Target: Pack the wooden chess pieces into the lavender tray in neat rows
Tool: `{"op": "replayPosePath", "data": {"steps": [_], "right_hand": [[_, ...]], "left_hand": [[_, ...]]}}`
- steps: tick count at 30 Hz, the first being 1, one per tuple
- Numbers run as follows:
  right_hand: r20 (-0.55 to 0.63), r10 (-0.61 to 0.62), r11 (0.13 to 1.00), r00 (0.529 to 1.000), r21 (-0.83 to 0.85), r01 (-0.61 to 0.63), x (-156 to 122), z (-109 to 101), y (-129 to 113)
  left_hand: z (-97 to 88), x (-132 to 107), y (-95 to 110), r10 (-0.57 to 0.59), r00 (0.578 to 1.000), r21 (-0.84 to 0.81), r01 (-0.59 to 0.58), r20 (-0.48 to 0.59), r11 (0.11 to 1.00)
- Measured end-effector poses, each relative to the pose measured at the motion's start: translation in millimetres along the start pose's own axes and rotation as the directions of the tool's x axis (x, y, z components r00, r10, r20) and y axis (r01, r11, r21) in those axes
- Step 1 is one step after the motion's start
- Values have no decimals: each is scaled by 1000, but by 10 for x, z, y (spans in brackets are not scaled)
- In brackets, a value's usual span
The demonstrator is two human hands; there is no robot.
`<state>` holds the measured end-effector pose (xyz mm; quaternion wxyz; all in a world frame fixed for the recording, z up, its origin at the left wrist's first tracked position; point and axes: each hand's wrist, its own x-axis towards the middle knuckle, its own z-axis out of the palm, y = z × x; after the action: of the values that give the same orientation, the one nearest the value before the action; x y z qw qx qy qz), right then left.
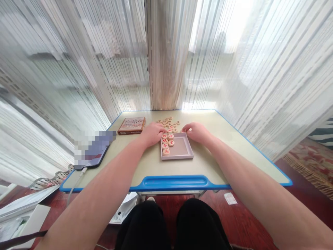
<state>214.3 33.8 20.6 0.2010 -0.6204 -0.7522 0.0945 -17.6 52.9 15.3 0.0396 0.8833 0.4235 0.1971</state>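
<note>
A shallow open box tray (190, 147) lies on the table. Along its left side, red-marked round Chinese chess pieces (166, 152) fill one column, with two more pieces (171, 142) beside them. My left hand (153, 134) is at the tray's far left corner, fingers bent together by the upper pieces; what is in its fingertips is hidden. Just past the far right corner, my right hand (197, 131) pinches a small pale disc, seemingly a chess piece (183, 131). Beyond the tray lies a loose heap of pieces (169, 123), some touching each other.
A flat brown box lid (131, 125) with printed writing lies at the back left. A tablet or phone (97, 152) with a white cable (78, 180) rests at the left edge. The table has a blue rim (175, 181) with a shallow trough in front. Sheer curtains (166, 62) hang behind.
</note>
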Motion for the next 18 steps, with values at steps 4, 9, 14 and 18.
{"op": "replayPosePath", "data": {"steps": [4,9,14,18], "right_hand": [[-36,-6,1000,999,-26,5,-4,0,-17],[37,-59,998,998,-7,59,-30,-51,-18],[41,-68,997,997,-44,70,-64,-121,4],[27,-86,995,996,-44,88,-54,-107,24]], "left_hand": [[-26,3,38,-30,999,6,30,-40,1000],[-54,-12,49,-62,997,30,63,-50,998],[-38,-20,-27,-93,996,44,93,-1,995],[-36,-10,-46,-92,996,12,92,-18,996]]}}
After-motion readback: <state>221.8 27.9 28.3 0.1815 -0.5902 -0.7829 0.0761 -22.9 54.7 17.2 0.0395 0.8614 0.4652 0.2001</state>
